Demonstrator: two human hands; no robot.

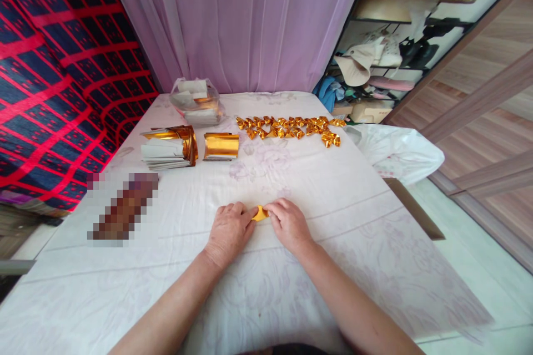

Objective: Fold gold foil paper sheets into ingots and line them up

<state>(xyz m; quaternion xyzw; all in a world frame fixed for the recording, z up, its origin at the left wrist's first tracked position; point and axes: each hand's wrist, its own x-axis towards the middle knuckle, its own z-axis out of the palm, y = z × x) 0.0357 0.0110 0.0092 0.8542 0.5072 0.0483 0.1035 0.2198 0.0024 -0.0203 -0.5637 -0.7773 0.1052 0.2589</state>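
a small piece of gold paper (261, 213) is lying on the white cloth (333, 188) near the table's front, with both hands pinching it: the left hand (228, 231) is gripping its left end, the right hand (288, 224) its right. further back, folded gold pieces (289, 127) are sitting in rows beside gold paper stacks (170, 147).

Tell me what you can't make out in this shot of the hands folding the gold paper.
- Gold paper piece, head view: mostly covered by the left hand and right hand; its shape is unclear.
- Object left of the hands: pixelated blur.
- Plastic bag: contents too small.
- Shelf items: distant, jumbled.
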